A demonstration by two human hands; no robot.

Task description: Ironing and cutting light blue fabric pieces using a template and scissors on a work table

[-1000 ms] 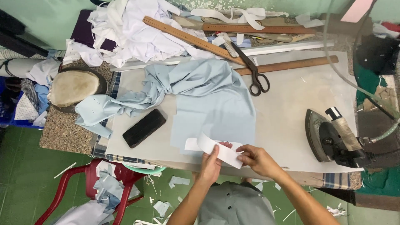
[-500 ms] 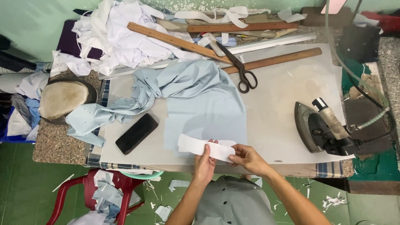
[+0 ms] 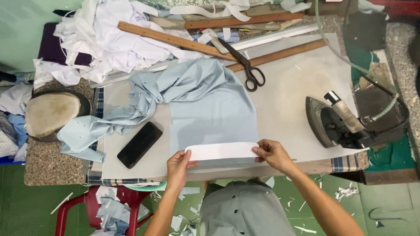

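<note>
A long white strip of stiff lining (image 3: pixel 221 151) lies across the near edge of a flat light blue cloth panel (image 3: pixel 213 117) on the pressing table (image 3: pixel 288 91). My left hand (image 3: pixel 178 164) pinches the strip's left end and my right hand (image 3: pixel 271 154) pinches its right end, holding it stretched flat. The blue panel runs back into a crumpled light blue garment (image 3: pixel 144 98) that trails off to the left.
A black phone (image 3: pixel 139 144) lies left of the panel. A dark iron (image 3: pixel 334 122) rests at the right with its hose. Black scissors (image 3: pixel 245 65) and wooden rulers (image 3: pixel 175 40) lie at the back beside a white fabric heap (image 3: pixel 103 39). A red stool (image 3: pixel 87 205) stands below.
The white strip was folded and bunched between my hands; now it is drawn out straight, with my hands moved apart to its two ends over the blue panel's near edge.
</note>
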